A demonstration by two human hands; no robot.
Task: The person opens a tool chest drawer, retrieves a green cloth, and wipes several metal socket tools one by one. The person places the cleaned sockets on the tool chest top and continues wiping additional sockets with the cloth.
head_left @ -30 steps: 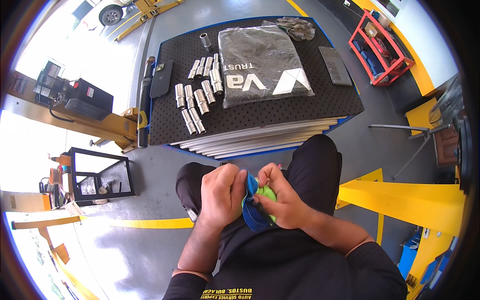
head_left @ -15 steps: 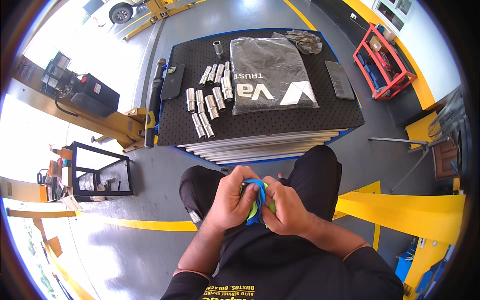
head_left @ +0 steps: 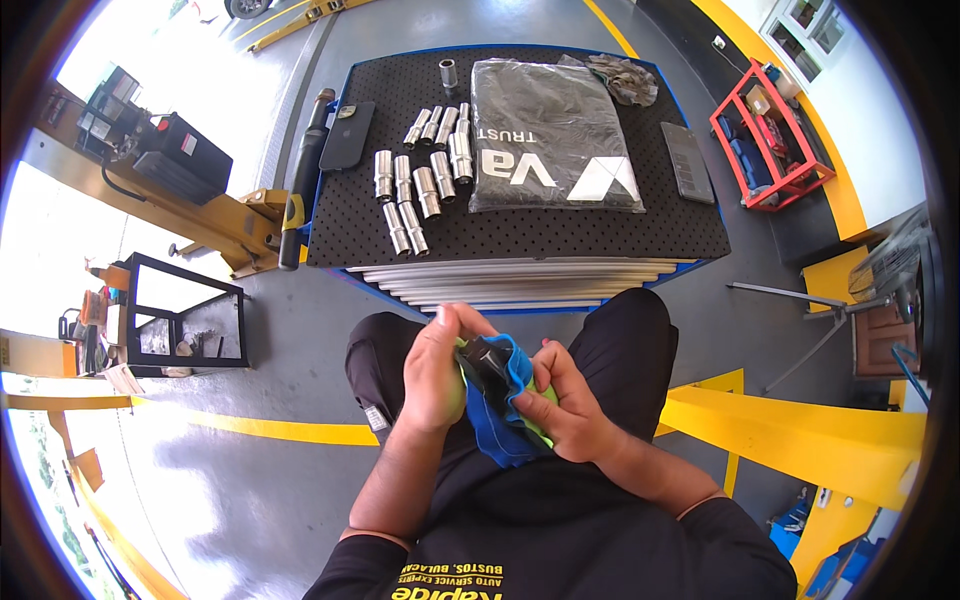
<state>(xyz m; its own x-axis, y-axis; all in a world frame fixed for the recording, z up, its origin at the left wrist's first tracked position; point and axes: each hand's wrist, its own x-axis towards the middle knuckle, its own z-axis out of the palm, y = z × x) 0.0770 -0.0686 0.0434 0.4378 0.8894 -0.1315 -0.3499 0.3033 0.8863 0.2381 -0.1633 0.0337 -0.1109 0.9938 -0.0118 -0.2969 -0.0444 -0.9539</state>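
Note:
In front of my lap, a blue and lime-green cloth (head_left: 497, 437) is bunched between my hands. Lying in its opened folds is a dark, shiny metal socket (head_left: 486, 358), partly covered by the cloth. My left hand (head_left: 436, 372) curls around the left side of this bundle, thumb up. Thumb and fingers of my right hand (head_left: 568, 408) pinch the cloth's right edge. Beyond my knees, several chrome sockets (head_left: 428, 190) lie on the black perforated top of a tool cart (head_left: 560, 236). One darker socket (head_left: 448, 75) stands upright behind them.
A plastic-wrapped dark package (head_left: 550, 130) lies beside the chrome sockets. Phones (head_left: 348, 136) (head_left: 687, 160) rest near both sides, and a crumpled grey glove (head_left: 627, 80) at the back. Right of the cart stands a red trolley (head_left: 770, 140); a yellow lift arm (head_left: 800, 435) extends nearby.
My hands have moved apart a little and the cloth has opened, showing the dark socket inside. The left hand has shifted left and its thumb has lifted. The view has tilted slightly.

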